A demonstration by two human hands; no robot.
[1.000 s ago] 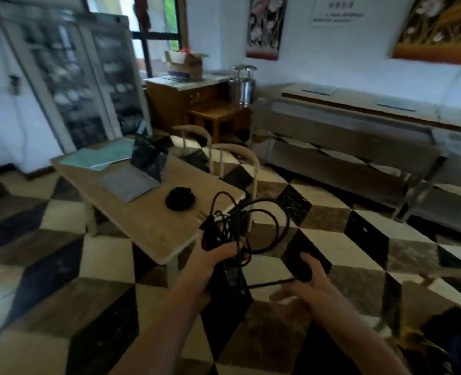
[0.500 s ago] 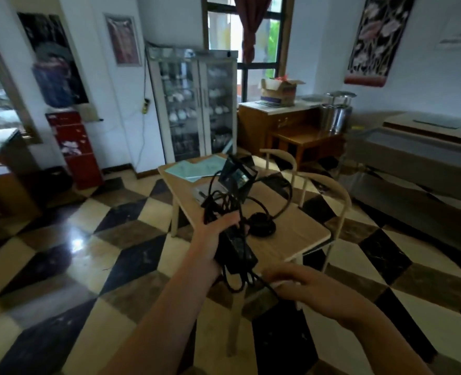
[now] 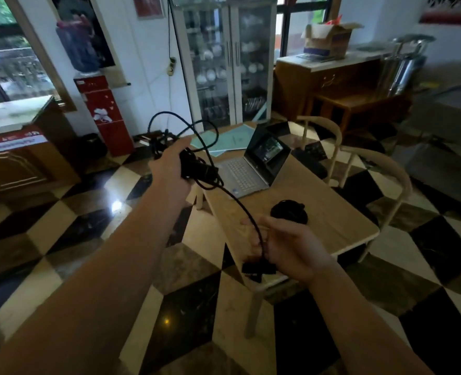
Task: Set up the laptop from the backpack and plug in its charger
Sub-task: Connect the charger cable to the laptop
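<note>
The left hand (image 3: 171, 165) grips the black laptop charger brick (image 3: 199, 169) with looped black cable (image 3: 182, 131), raised beside the light wooden desk (image 3: 340, 215). The right hand (image 3: 286, 246) curls around the cable's lower run, black plug (image 3: 257, 267) beneath it. The open silver laptop (image 3: 253, 165) sits on the desk, near a round black pouch (image 3: 289, 211).

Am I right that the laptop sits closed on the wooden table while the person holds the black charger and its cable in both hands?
Not quite: the laptop is open, its screen raised and keyboard showing, as the head view shows. The rest holds: it sits on the wooden table, the left hand grips the black charger, and the right hand holds its cable.
</note>
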